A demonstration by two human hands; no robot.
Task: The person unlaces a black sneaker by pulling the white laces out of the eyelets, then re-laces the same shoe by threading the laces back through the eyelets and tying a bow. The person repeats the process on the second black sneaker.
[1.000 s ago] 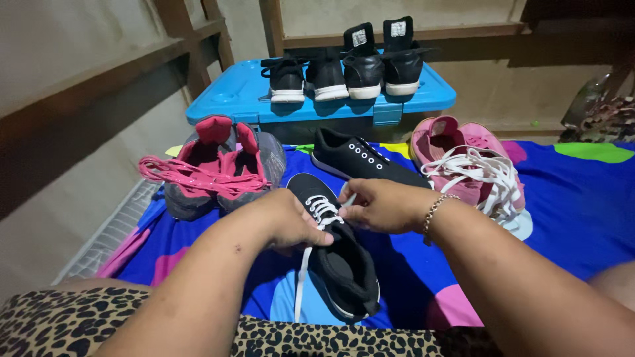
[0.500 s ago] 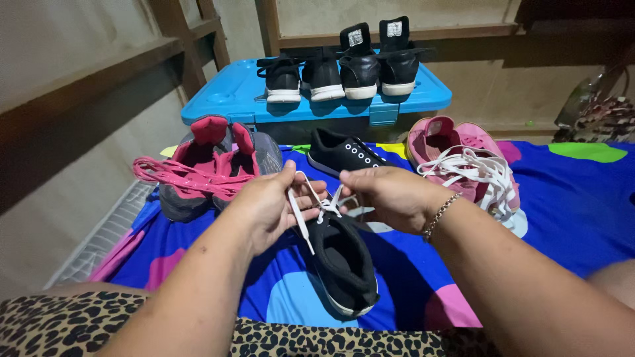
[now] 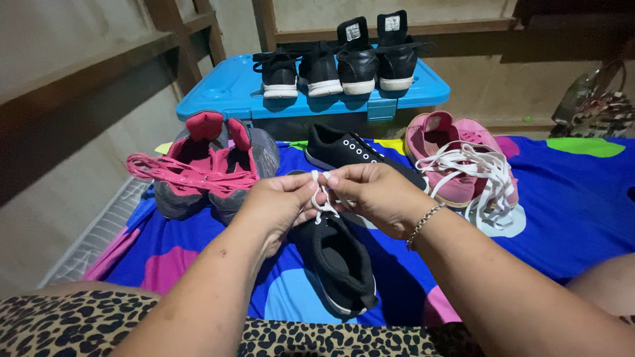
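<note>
Closest in, leopard-print fabric (image 3: 59, 324) runs across the bottom edge, and both forearms reach out over it. Just beyond lies the black sneaker (image 3: 337, 261), heel toward the wearer, resting on the bright blue spread with coloured blobs (image 3: 569, 205). Above its tongue the two hands meet: the left hand (image 3: 274, 205) pinches one end of the white shoelace (image 3: 322, 198) between thumb and fingertips, and the right hand (image 3: 374, 195), a bracelet (image 3: 423, 223) at its wrist, pinches the other end, the two tips held up side by side and nearly touching. Past the hands, the sneaker's unlaced mate (image 3: 350, 153) lies on the spread. To the left sits a grey-and-red pair (image 3: 211, 158) with red laces spilling sideways; to the right, a pink pair (image 3: 456, 155) under a heap of loose white laces. Farthest back, a blue plastic bin (image 3: 225, 89) carries four black shoes (image 3: 340, 63) lined up on its lid, heels facing us.
</note>
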